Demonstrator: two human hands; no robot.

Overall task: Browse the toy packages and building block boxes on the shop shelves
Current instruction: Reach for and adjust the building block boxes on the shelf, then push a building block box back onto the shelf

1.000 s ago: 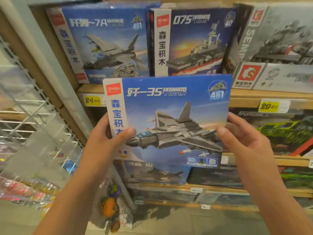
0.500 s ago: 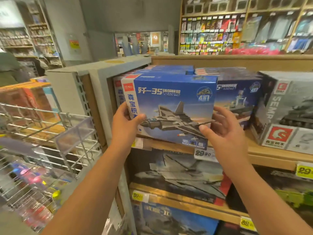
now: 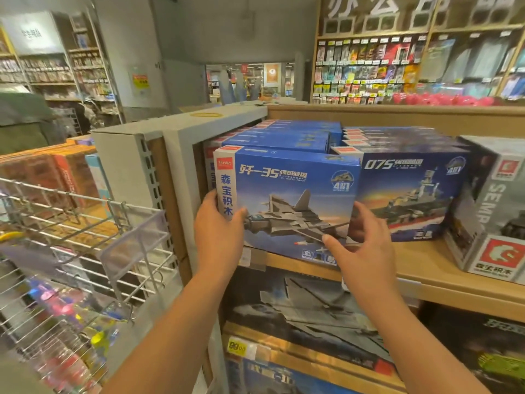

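I'm seeing the left hand (image 3: 218, 231) gripping the left edge of the blue cardboard fighter-jet building block box (image 3: 287, 203), thumb curled over its front. The right hand (image 3: 360, 248) is pinching the box's lower right corner, fingers behind, thumb in front. The box is standing upright at the front of the light wooden top shelf (image 3: 426, 268), touching the blue warship box (image 3: 409, 194) on its right, with more blue boxes stacked behind.

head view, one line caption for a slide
Both hands, left and right, hold a blue jet box at the shelf.
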